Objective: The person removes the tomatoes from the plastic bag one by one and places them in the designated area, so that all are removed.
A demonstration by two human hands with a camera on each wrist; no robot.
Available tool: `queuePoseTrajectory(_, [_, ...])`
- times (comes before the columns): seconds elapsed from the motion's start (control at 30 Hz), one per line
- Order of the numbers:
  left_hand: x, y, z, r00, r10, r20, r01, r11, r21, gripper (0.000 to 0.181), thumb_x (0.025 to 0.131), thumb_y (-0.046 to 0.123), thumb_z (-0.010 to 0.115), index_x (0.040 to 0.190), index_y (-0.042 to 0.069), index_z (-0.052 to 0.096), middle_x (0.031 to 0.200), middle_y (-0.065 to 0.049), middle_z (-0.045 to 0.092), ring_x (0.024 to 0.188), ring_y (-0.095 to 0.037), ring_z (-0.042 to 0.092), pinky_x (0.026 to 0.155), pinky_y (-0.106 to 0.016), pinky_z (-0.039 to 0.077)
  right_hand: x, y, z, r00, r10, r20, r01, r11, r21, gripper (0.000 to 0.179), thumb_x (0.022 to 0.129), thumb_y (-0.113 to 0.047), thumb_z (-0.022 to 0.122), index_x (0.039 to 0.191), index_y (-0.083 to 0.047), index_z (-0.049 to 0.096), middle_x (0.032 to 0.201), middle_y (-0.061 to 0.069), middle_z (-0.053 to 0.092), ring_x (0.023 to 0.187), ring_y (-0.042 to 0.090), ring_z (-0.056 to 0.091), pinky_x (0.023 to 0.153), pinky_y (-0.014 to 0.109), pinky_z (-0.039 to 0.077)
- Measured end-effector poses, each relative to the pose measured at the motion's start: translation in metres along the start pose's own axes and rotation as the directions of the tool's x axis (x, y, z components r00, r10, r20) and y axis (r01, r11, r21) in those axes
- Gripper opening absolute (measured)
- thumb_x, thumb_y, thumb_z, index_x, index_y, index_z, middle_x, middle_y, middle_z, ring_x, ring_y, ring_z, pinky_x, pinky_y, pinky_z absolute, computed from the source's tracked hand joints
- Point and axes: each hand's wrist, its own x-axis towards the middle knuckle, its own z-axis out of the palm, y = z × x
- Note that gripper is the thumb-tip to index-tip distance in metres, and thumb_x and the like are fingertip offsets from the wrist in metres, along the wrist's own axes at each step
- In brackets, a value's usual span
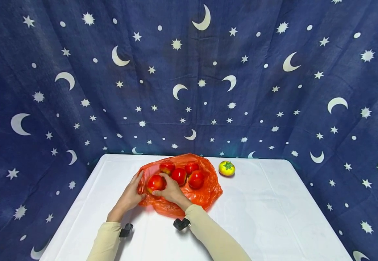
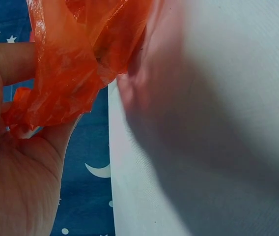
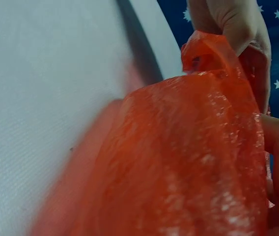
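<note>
A thin red plastic bag (image 1: 167, 209) lies spread on the table with its mouth opened upward. My right hand (image 1: 174, 192) reaches over its near rim and grips a shiny red apple (image 1: 156, 183), thumb and fingers around its right side. At the left, my left hand (image 1: 131, 193) holds the bag's rim; in the left wrist view the crinkled plastic (image 2: 75, 73) runs between thumb and fingers. Several more red apples (image 1: 178, 176) with yellowish undersides sit inside the bag, right of the gripped one. The right wrist view is mostly filled by the bag's side (image 3: 179, 162).
A yellow fruit (image 1: 227, 169) with a green leafy top stands on the white-covered table (image 1: 267, 210), just right of the bag. Behind and beside the table hangs a dark blue curtain (image 1: 162, 90) with moons and stars.
</note>
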Motion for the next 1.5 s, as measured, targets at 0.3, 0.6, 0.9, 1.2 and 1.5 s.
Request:
queuePoseTrajectory(0.3, [0.000, 0.001, 0.000, 1.000, -0.009, 0.000, 0.009, 1.000, -0.006, 0.096, 0.075, -0.007, 0.070, 0.156, 0.003, 0.019, 0.162, -0.019, 0.018, 0.144, -0.048, 0.029, 0.116, -0.058, 0.028, -0.005, -0.009, -0.007, 0.999, -0.023, -0.028, 0.023, 1.000, 0.013, 0.076, 0.076, -0.027, 0.084, 0.142, -0.017, 0.049, 0.141, 0.006, 0.057, 0.125, 0.029, 0.057, 0.104, 0.050, 0.049])
queuePoseTrajectory(0.6, [-0.005, -0.002, 0.003, 0.999, 0.028, -0.031, -0.028, 1.000, 0.001, 0.096, 0.074, -0.006, 0.072, 0.155, 0.001, 0.022, 0.160, -0.023, 0.020, 0.141, -0.050, 0.032, 0.114, -0.061, 0.030, -0.014, -0.015, -0.014, 0.997, -0.062, -0.041, 0.066, 0.994, 0.086, 0.077, 0.075, -0.023, 0.084, 0.143, -0.015, 0.049, 0.139, 0.007, 0.057, 0.119, 0.027, 0.060, 0.101, 0.043, 0.053])
queuePoseTrajectory(0.9, [-0.003, -0.002, 0.003, 0.999, 0.025, -0.025, -0.025, 1.000, -0.007, 0.095, 0.075, -0.005, 0.072, 0.155, 0.001, 0.021, 0.161, -0.022, 0.020, 0.142, -0.049, 0.031, 0.115, -0.060, 0.028, -0.020, -0.020, -0.019, 0.997, -0.051, -0.052, 0.062, 0.968, 0.243, 0.074, 0.077, -0.022, 0.083, 0.141, -0.017, 0.047, 0.135, 0.009, 0.058, 0.117, 0.026, 0.061, 0.094, 0.037, 0.057])
queuePoseTrajectory(1.2, [-0.003, -0.004, 0.003, 1.000, -0.004, -0.011, 0.004, 1.000, 0.010, 0.094, 0.077, -0.004, 0.071, 0.156, 0.003, 0.021, 0.162, -0.021, 0.018, 0.143, -0.049, 0.028, 0.116, -0.058, 0.027, -0.032, -0.026, -0.028, 0.990, -0.119, -0.075, 0.137, 0.938, 0.319, 0.069, 0.078, -0.021, 0.082, 0.139, -0.015, 0.049, 0.134, 0.011, 0.059, 0.116, 0.028, 0.063, 0.091, 0.033, 0.058])
queuePoseTrajectory(1.5, [-0.002, -0.002, 0.003, 0.999, 0.027, -0.033, -0.027, 1.000, 0.005, 0.095, 0.075, -0.006, 0.071, 0.156, 0.001, 0.021, 0.161, -0.023, 0.020, 0.142, -0.050, 0.030, 0.115, -0.059, 0.028, -0.038, -0.029, -0.044, 0.987, -0.123, -0.106, 0.153, 0.926, 0.345, 0.070, 0.078, -0.023, 0.081, 0.140, -0.013, 0.050, 0.139, 0.011, 0.052, 0.122, 0.034, 0.057, 0.096, 0.039, 0.056])
